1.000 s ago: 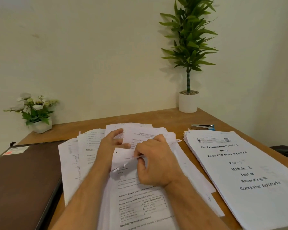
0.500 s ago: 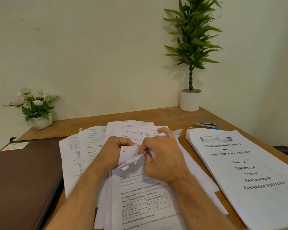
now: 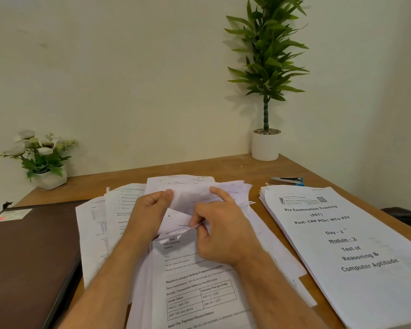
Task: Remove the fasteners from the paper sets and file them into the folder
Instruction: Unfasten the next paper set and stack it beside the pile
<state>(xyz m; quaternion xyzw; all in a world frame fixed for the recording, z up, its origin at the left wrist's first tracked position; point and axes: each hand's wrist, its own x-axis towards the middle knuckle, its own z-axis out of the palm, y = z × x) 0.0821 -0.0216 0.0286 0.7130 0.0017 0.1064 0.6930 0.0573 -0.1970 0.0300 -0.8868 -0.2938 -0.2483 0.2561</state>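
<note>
Where "Module - 2" reads, paper stack.

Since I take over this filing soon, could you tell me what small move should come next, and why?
Probably keep prying at the corner: the left hand holds the folded-back pages while the right hand pinches their edge. No fastener is visibly free, and the folder is closed.

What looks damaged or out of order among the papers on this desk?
The paper set under both hands has a torn, ragged top corner, folded back where the right hand pinches it and the left hand holds the sheets. The loose sheets beneath are fanned out crookedly. The stack on the right lies neat.
</note>
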